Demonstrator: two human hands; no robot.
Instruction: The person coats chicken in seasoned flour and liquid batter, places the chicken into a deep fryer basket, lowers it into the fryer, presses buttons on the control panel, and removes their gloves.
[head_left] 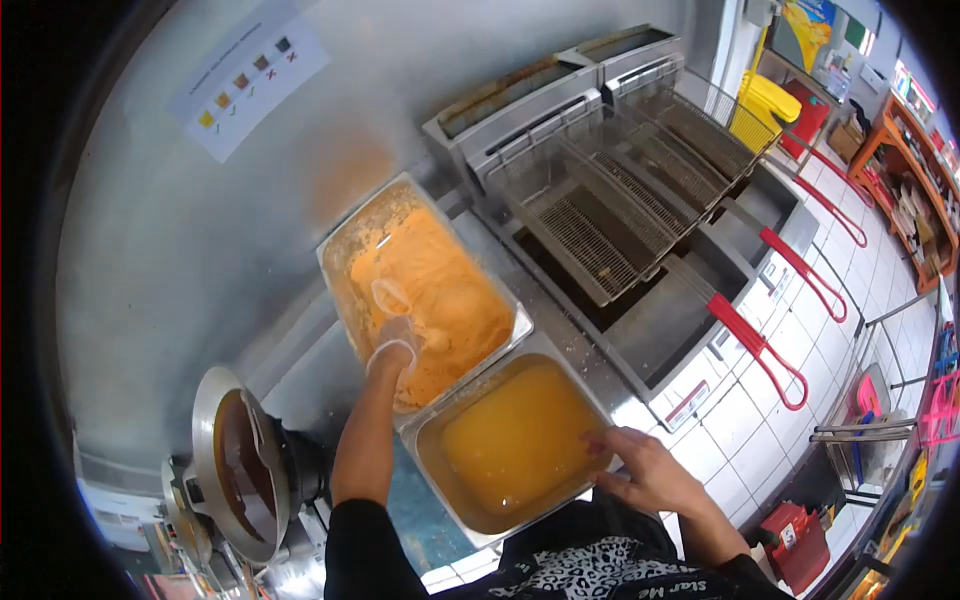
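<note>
Operator: What is the state of my left hand (398, 335)?
Guide: Your left hand wears a thin, clear glove (400, 350) and reaches into the powder pan (340, 285). The fingers are partly hidden, against the orange powder (455, 290). How far open they are, and whether they have hold of anything, you cannot tell from this view.

Operator: And my right hand (650, 475)?
Guide: Your right hand is bare and partly open, fingers curved, thumb set apart from them. It is at the right side of the liquid pan (430, 445), with the fingertips over the yellow liquid (515, 430). No object is seen in its grasp; contact with the rim cannot be confirmed.

Operator: Describe the contents.
Guide: The powder is heaped and uneven, with crumbs along the pan walls. The liquid is opaque, with a smooth surface and a few small bright spots near the lower edge.

Operator: Give the layout.
Guide: The two metal pans sit side by side, the powder pan nearer the wall (230, 240), the liquid pan nearer your body. To their right, beyond a strip of metal tabletop (565, 335), is the fryer (650, 335), with wire baskets (590, 230) and red handles (760, 350). To the left is a round pan (212, 440) of dark brown contents
</note>
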